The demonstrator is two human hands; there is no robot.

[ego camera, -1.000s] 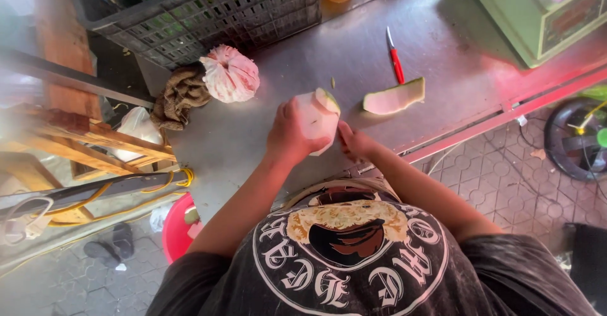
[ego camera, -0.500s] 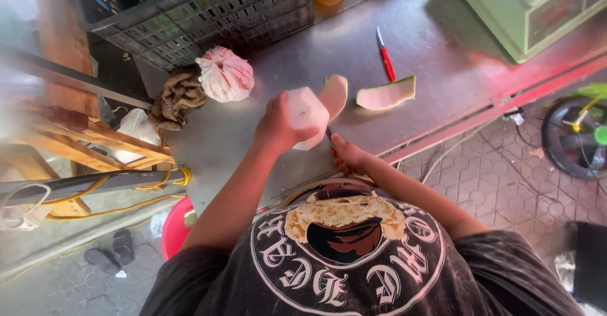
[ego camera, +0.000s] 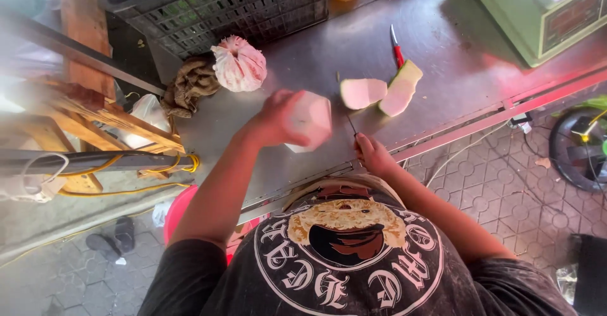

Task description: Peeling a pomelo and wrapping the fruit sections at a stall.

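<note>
My left hand (ego camera: 273, 119) grips a pale, peeled, faceted fruit (ego camera: 310, 119) above the metal counter (ego camera: 442, 63). My right hand (ego camera: 373, 154) holds a thin dark knife (ego camera: 349, 124) just right of the fruit, blade pointing away from me. Two cut-off slices of rind (ego camera: 361, 92) (ego camera: 399, 90) lie on the counter beyond the knife, touching each other.
A red-handled knife (ego camera: 396, 48) lies behind the slices. A pink-white bag bundle (ego camera: 238, 64) and a brown rag (ego camera: 191, 83) sit by a dark plastic crate (ego camera: 227, 6). A green scale (ego camera: 544, 9) stands at the back right. A wooden frame (ego camera: 95, 117) is left; a wheel (ego camera: 578, 148) right.
A slice has come off the fruit and dropped onto the counter beside the earlier one. My left hand turned the fruit; my right hand drew back toward me with the knife.
</note>
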